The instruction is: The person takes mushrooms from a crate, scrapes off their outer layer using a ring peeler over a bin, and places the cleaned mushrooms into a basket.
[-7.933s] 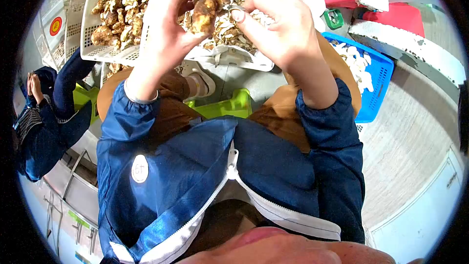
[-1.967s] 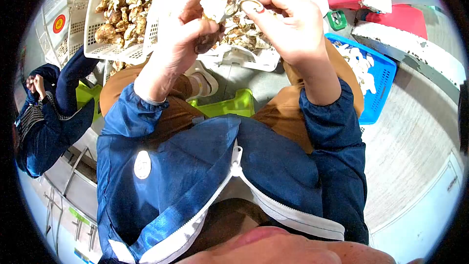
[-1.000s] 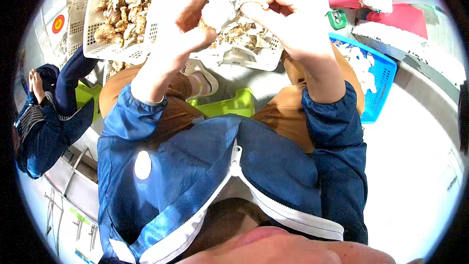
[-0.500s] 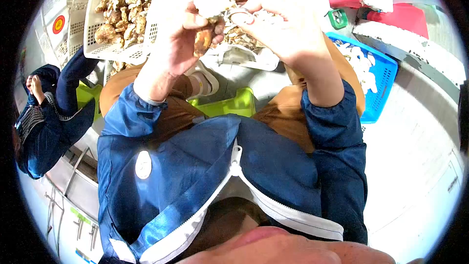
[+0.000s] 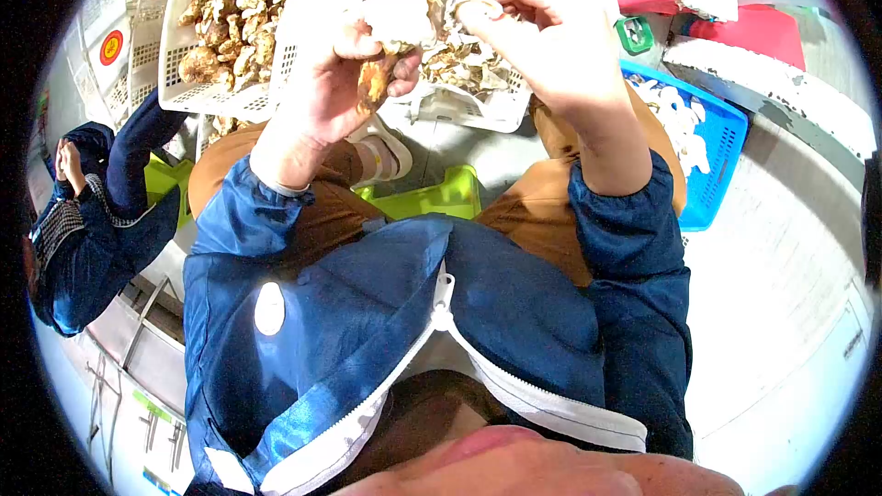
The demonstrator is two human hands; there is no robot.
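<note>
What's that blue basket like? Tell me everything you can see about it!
The blue basket is bright blue and looks like plastic, with a raised rim and little slots in it. It sits slanted beside the person's right leg, in brown trousers, which hides its near side. Inside lie lots of loose white pieces, some flat and some curved. The right hand is away from it, not touching. I can't tell what it rests on.
</note>
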